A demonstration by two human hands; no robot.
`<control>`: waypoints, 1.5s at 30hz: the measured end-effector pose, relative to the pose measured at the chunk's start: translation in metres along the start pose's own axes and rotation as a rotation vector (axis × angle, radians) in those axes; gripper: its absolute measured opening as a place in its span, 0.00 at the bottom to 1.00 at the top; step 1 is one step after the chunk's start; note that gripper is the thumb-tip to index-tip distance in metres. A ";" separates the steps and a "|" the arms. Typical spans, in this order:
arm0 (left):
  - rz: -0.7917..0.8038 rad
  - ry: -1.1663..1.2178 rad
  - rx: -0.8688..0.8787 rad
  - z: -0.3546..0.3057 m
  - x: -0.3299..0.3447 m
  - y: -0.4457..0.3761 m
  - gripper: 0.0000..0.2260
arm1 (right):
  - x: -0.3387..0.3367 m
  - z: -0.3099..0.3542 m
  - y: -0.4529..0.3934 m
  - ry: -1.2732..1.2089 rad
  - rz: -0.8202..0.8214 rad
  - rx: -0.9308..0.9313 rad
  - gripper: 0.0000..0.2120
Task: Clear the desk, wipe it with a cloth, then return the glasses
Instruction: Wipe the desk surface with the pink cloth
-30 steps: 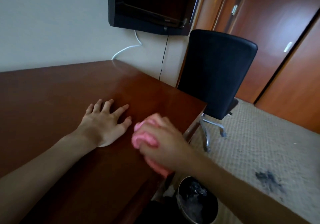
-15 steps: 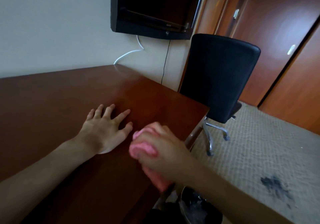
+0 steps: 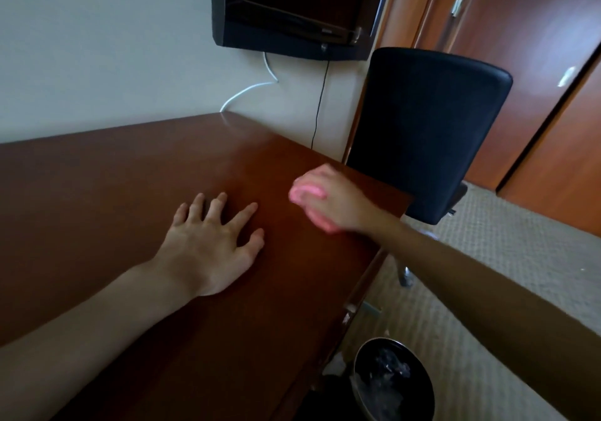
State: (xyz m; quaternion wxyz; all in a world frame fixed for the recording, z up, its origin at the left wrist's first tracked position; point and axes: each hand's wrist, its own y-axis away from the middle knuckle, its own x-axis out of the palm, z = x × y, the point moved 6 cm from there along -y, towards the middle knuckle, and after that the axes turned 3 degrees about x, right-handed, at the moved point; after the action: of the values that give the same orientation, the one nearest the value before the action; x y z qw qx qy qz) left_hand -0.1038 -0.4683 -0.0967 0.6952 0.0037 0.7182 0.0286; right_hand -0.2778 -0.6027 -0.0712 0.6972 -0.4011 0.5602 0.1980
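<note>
Right hand (image 3: 338,202) around cloth (image 3: 307,191)

We can read no text anywhere; the mark on the television's (image 3: 292,7) lower bezel is blurred.

Looks like a hotel room: a dark wooden bench (image 3: 130,192) against a pale wall, a wall-mounted TV (image 3: 292,7) above it, a black office chair (image 3: 429,121), beige carpet (image 3: 487,274), wooden doors (image 3: 520,62), a lined waste bin (image 3: 393,385).
</note>
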 end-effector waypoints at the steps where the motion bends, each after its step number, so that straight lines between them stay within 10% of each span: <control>1: 0.009 0.006 -0.004 0.000 0.000 0.001 0.29 | -0.001 -0.034 -0.017 0.028 -0.028 0.157 0.12; 4: 0.011 -0.003 0.010 0.001 -0.003 0.001 0.29 | 0.011 -0.075 -0.036 0.015 0.010 0.425 0.16; 10: 0.104 -0.080 0.218 0.030 -0.009 -0.010 0.32 | 0.008 -0.022 -0.011 -0.264 0.079 -0.016 0.11; 15: 0.184 -0.042 0.240 0.043 -0.005 -0.020 0.30 | 0.028 -0.078 -0.088 -0.077 0.001 0.240 0.15; 22: 0.260 -0.049 0.222 0.040 -0.005 -0.019 0.29 | 0.023 -0.045 -0.057 -0.181 0.044 -0.087 0.16; 26: 0.266 -0.062 0.208 0.041 -0.012 -0.019 0.30 | 0.033 -0.088 -0.112 -0.086 -0.050 0.264 0.15; 32: 0.289 -0.043 0.220 0.039 -0.009 -0.020 0.31 | 0.028 -0.013 -0.071 -0.285 0.055 0.021 0.08; 39: 0.292 -0.045 0.175 0.035 -0.020 -0.017 0.34 | 0.041 -0.018 -0.111 -0.060 -0.001 0.339 0.17; 45: 0.101 -0.098 -0.062 0.062 -0.037 0.053 0.44 | 0.018 0.119 -0.027 -0.274 0.126 -0.041 0.17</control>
State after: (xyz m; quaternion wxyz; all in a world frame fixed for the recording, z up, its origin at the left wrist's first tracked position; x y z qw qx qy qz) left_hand -0.0425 -0.4147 -0.0590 0.7269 0.0199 0.6811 0.0857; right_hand -0.1795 -0.5291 -0.0729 0.7448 -0.3487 0.4798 0.3056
